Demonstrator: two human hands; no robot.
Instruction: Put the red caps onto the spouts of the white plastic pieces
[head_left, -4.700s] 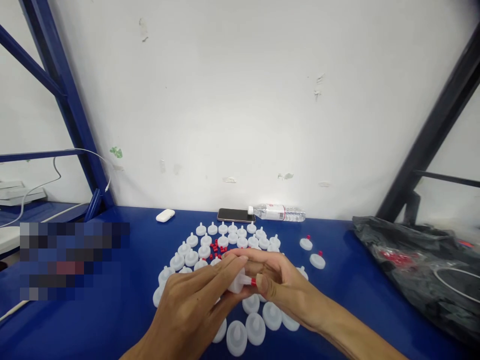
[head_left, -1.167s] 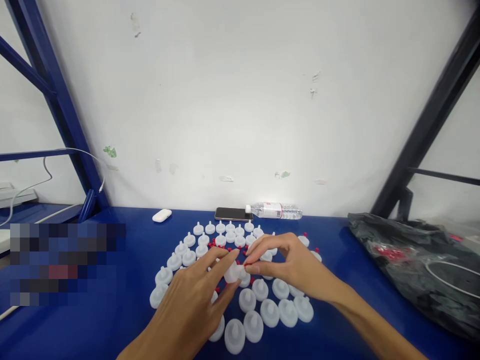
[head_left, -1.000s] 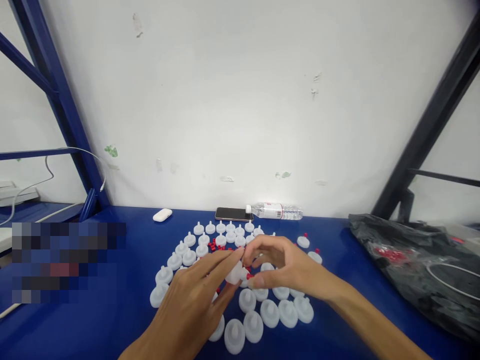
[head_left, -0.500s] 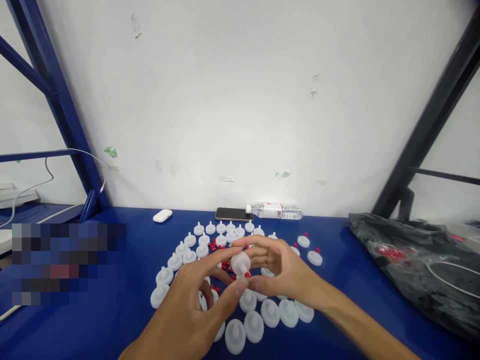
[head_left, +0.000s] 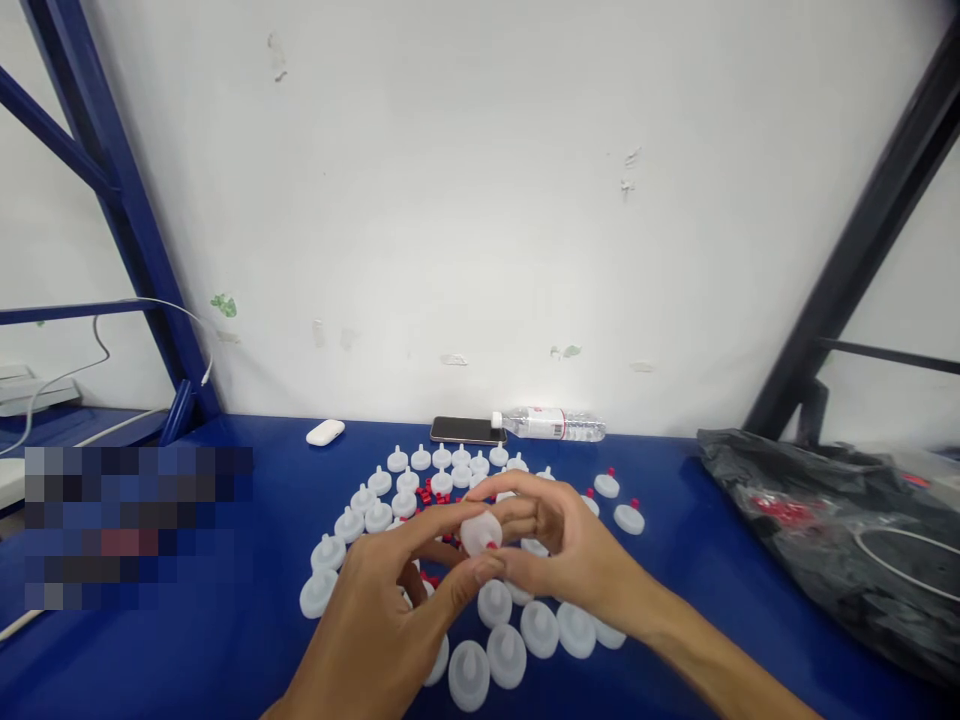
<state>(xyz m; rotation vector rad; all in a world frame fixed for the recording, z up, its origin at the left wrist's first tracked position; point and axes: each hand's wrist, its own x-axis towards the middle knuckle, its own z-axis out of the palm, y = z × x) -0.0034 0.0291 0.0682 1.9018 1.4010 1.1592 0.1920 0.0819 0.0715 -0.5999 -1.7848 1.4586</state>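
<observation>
1. Cap: white, raised over the middle of the tabletop between both hands; tilted, its red tip toward the near side, presumably so that the tip stays in sight.
2. Left grip: narrow on the cap, forefinger over the top and thumb beneath, probably to steady it.
3. Right grip: closed around the cap's right side, thumb near, fingers curled behind. Which hand bears more of the weight cannot be told.
4. Bare caps: spouts up, around the hands; the broad base likely gives stability.
5. Loose tips: scattered among the bare caps, seemingly for easy reach.
6. Red-tipped caps: to the right, perhaps set apart to keep them distinct.
7. Phone, bottle and white case: along the far edge, probably out of the way; black bag at right.
</observation>
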